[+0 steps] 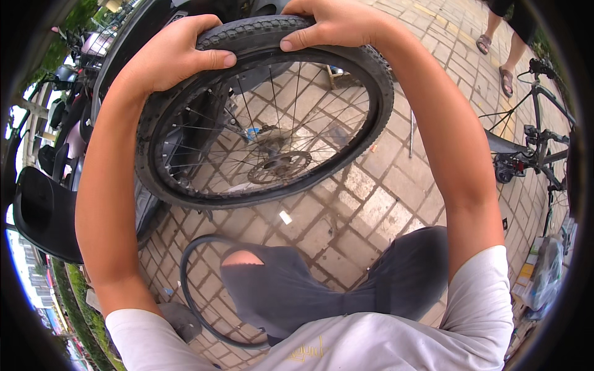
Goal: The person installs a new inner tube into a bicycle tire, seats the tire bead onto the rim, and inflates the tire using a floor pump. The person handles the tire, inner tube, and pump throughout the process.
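"Pale shirt (396,340) along the bottom edge. What does the grip have?"

"Left hand (176,52) and right hand (343,25) both clasp the tire (260,34) at top centre, thumbs on its near side."

"And the arms (108,204)?"

"Elbows bowed outward, forearms curving in. The wheel (279,168) tilts in the upper middle, over brick paving (309,232)."

"Containers?"

"One small box (346,81), seen through the wheel, and a clear plastic bag (549,284) at lower right; contents unclear."

a spoked bicycle wheel (271,147) with a brake disc (279,167) is tilted over the paving (334,238), a knobby black tire (260,28) around it.
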A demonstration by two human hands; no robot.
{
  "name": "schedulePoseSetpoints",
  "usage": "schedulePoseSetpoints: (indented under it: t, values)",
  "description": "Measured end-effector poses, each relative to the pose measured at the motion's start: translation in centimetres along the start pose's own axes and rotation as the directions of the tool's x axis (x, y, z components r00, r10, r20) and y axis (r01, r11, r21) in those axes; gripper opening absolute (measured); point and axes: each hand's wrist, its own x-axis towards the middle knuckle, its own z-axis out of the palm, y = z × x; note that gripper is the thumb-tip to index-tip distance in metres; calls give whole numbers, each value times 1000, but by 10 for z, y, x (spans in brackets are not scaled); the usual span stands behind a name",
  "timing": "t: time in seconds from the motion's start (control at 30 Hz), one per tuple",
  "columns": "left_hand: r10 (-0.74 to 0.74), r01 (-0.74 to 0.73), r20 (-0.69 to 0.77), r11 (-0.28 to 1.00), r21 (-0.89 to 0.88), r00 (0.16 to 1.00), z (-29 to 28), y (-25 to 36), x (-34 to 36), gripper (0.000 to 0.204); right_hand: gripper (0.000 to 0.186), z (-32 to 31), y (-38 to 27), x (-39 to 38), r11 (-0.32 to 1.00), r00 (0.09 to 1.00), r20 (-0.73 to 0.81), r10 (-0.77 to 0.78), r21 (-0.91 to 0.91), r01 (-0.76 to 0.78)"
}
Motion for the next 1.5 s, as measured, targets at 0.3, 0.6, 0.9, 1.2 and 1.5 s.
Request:
schedulePoseSetpoints:
  t: [0.3, 0.6, 0.9, 1.2, 1.5]
  values:
    - [24, -21, -36, 995, 94, 999, 3, 5, -8, 54, 43, 13, 1, -2, 961, 982, -127, -141, -255, 105]
    - [-220, 229, 67, 953, -196, 973, -9, -25, -57, 53, 41, 25, 22, -21, 938, 947, -243, -209, -322, 124]
    - [-237, 252, 84, 920, -299, 968, 4, -30, -57, 53, 50, 26, 25, -32, 948, 967, -161, -197, -283, 146]
    - [-323, 341, 119, 829, -443, 939, 10, -66, -97, 75, 60, -3, 50, -45, 998, 997, 61, -38, -50, 41]
    - [-275, 259, 47, 818, -513, 960, 15, -84, -116, 83, 40, -8, 61, -53, 980, 983, 65, 170, -113, -162]
